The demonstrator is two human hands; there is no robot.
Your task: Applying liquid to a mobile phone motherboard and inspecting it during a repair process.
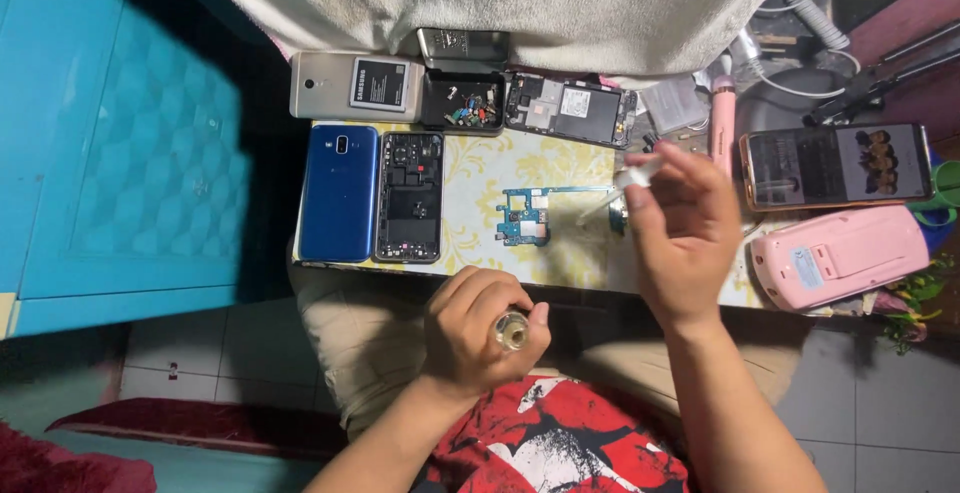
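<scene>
While the left hand (470,328) grips a small clear glass bottle (511,330), the right hand (678,233) pinches a white dropper cap (636,174) above a blue circuit board (527,218).

teal cabinet (120,133) beside small table (480,168), grey tiled floor (880,393).

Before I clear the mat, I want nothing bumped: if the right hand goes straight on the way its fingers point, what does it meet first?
The right hand points up-left; the dismantled black phone frame probably comes first, though depth is unclear.
</scene>
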